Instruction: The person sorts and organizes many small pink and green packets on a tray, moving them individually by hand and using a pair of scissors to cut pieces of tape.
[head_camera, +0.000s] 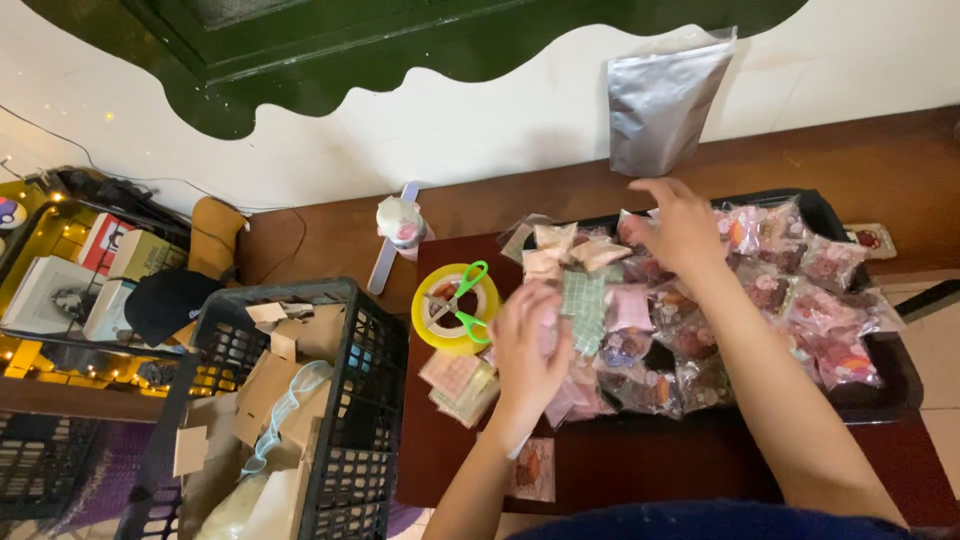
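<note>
A pale wall with a dark green wavy-edged shape painted across its top runs behind a brown ledge, and in front of it stands a low, dark red-brown worktop (620, 470) seen from above. On the worktop sits a shallow black tray (880, 400) heaped with small clear packets (800, 300) of pink, red and dark contents, many spilling toward the tray's left end. The right hand (680, 225) reaches over the far part of that heap with its fingers spread and loosely open, palm down, resting on or just above the packets — it grips nothing that can be made out. The left hand (530, 345) is nearer the front left of the heap, its fingers curled around a small pink packet (548, 335), though the blur makes the grip hard to judge. Just to the left of that hand lies a yellow tape roll (455, 310) with green-handled scissors (462, 298) laid across its top, and a small stack of flat packets (458, 385) lies beside it near the worktop's front. A silver foil pouch (660, 100) stands upright against the wall behind the tray. A small white bottle with a pink band (402, 225) stands at the worktop's far left corner. Left of the worktop, a black plastic crate (360, 400) holds torn cardboard pieces (275, 380) and crumpled clear wrapping — beyond it, books and boxes fill a wire shelf (60, 340) lit with small lights.
</note>
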